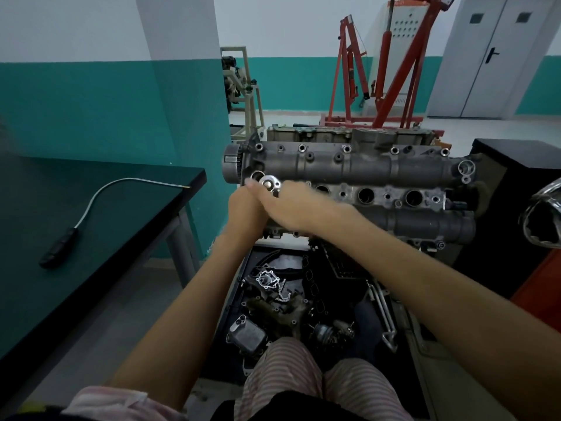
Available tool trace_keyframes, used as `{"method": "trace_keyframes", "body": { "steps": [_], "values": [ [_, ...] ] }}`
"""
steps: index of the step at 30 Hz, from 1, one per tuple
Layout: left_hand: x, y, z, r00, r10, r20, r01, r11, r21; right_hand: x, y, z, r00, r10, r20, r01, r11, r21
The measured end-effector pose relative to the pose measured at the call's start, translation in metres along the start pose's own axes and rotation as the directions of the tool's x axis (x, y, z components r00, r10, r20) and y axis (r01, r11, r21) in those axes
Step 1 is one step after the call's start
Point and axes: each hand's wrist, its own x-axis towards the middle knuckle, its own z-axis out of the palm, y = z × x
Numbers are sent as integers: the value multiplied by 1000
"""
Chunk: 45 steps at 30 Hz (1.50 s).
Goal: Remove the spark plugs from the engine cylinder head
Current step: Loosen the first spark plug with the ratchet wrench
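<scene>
The grey engine cylinder head (349, 168) lies across the middle of the view, with a row of round spark plug wells along its centre. Three wells (365, 196) show open and dark. A shiny ratchet head (269, 183) stands over the leftmost well. My left hand (246, 208) grips the tool just below the ratchet head. My right hand (294, 205) lies over it from the right, fingers curled around the ratchet handle, which is hidden. No spark plug is visible.
A dark green table (91, 223) at left carries a flexible pick-up tool (88, 208) with a black handle. Loose engine parts fill a black tray (288, 299) below the head. A chrome socket (543, 217) looms at right. Red engine hoist (388, 71) stands behind.
</scene>
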Motion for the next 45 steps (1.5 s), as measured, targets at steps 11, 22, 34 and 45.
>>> {"method": "trace_keyframes", "body": {
  "steps": [11,22,34,45],
  "values": [
    [0,-3,-6,1000,-22,12,22,997,-78,-6,-4,25,983,121,137,-173,855,488],
    [0,-11,3,987,163,0,-163,987,4,-5,9,43,929,-65,-363,-50,953,-300],
    [1,-7,0,948,312,-66,-294,935,200,0,16,15,836,-322,-444,-41,771,-636],
    [4,-10,3,937,321,-139,-292,936,196,11,13,-30,917,-327,-230,22,615,-788]
  ]
}}
